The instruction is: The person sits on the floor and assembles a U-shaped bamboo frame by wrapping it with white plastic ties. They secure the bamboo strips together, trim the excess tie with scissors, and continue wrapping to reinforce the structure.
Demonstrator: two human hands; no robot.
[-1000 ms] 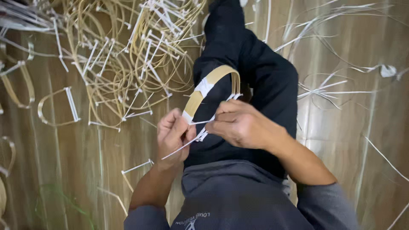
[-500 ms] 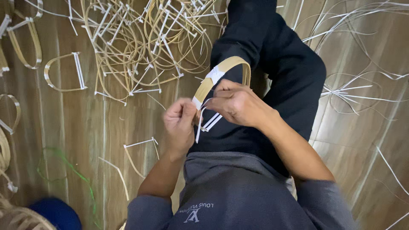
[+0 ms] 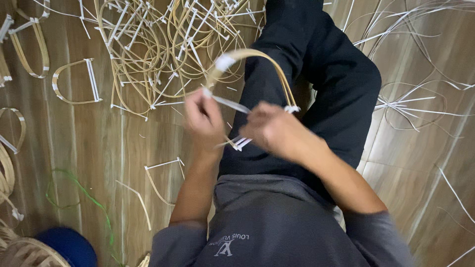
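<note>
Left hand (image 3: 205, 118): closed on the near end of a bent cane hoop (image 3: 247, 62), fingers pinched around a white strip (image 3: 230, 104) that runs from it toward the other hand.
Right hand (image 3: 274, 131): curled at the hoop's far end, just below a white binding (image 3: 292, 109); it is blurred, so it seems to grip the hoop and the strip ends, but I cannot tell exactly which.
Hoop: held up over the person's lap, arching above the black trouser leg (image 3: 326, 74), with a white wrap (image 3: 224, 62) near the top of its left side.
Strip ends (image 3: 240, 143): a small white bundle sticks out between the two hands, under the palms.
Pile (image 3: 163, 49): many tangled cane loops with white ties, on the wood floor (image 3: 99, 148) beyond the left hand.
Loose hoops (image 3: 74, 81): finished ones lie apart at left.
Green cord (image 3: 74, 190): on the floor at lower left, near a blue thing (image 3: 69, 244).
Loose strips (image 3: 415, 106): scattered at right.
</note>
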